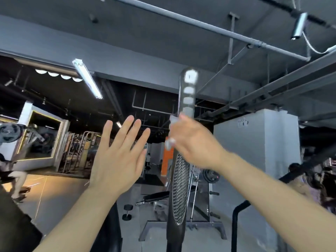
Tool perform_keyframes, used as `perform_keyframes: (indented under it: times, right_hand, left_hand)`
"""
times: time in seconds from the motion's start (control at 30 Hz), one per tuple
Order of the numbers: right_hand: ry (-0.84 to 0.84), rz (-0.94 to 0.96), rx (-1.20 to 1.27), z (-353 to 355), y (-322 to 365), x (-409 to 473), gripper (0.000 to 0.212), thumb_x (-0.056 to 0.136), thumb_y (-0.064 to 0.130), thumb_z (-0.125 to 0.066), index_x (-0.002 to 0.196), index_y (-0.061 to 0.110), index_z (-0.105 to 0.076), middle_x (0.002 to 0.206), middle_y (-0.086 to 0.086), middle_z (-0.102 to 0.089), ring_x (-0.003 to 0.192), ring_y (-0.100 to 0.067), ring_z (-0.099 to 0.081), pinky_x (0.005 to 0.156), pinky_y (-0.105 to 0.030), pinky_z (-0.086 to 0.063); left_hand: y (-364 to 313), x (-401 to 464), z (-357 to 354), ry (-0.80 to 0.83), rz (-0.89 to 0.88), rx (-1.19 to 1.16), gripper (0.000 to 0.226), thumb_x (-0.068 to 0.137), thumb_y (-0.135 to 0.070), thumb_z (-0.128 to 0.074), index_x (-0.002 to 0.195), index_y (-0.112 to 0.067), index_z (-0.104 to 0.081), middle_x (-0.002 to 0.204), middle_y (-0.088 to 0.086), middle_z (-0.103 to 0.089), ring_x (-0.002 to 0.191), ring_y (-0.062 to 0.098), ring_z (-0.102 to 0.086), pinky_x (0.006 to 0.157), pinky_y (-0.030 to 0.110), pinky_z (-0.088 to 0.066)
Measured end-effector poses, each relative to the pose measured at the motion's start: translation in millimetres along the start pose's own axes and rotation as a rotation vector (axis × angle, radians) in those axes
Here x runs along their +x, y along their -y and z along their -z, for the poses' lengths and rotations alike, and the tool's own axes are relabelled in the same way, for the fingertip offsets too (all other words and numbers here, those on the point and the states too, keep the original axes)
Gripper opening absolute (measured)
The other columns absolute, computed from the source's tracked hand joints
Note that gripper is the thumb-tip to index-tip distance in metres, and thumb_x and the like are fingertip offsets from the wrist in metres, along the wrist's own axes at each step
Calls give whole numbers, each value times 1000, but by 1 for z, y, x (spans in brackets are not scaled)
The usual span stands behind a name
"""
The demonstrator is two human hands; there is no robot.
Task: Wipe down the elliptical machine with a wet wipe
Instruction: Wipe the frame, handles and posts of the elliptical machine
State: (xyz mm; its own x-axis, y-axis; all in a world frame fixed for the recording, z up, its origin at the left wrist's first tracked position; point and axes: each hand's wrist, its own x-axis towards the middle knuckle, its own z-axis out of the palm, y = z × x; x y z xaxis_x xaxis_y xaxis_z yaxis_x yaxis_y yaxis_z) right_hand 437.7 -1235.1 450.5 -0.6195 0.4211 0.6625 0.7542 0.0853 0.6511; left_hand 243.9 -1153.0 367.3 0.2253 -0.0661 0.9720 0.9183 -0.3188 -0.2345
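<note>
One upright handle of the elliptical machine (187, 99) rises in the middle of the view, dark with pale button pads near its top and a ribbed metal grip lower down. My right hand (194, 142) is wrapped around this handle at mid height, with a white wet wipe (171, 131) pressed between palm and bar; the hand is blurred. My left hand (120, 157) is raised just left of the handle, fingers spread, palm away from me, holding nothing and not touching the bar.
A second black handlebar (236, 215) curves up at lower right. Beyond the machine stand a weight bench (156, 196), a dumbbell (127, 212) and a plate rack (211, 176). People are at the far left and far right edges. A white pillar (254, 142) stands right.
</note>
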Motion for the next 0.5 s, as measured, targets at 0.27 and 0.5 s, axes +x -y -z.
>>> perform_keyframes:
  times: [0.27,0.5]
  right_hand:
    - [-50,78,-488,44,-31,60,31,83,7,-41,68,20,-64,62,2,-38,70,-22,-31,51,-28,-32]
    - [28,62,-133,-2,-8,7,26,92,14,-42,79,6,-63,84,-10,-58,85,-28,-53,90,-43,-50]
  left_hand:
    - [2,-1,-3,-20,-1,-17,47,99,-32,-38,139,-11,-53,145,16,-49,142,32,-34,119,55,-12]
    - [3,-4,-8,-59,-17,-72,42,100,-29,-40,130,-9,-61,125,14,-65,130,32,-51,117,55,-20]
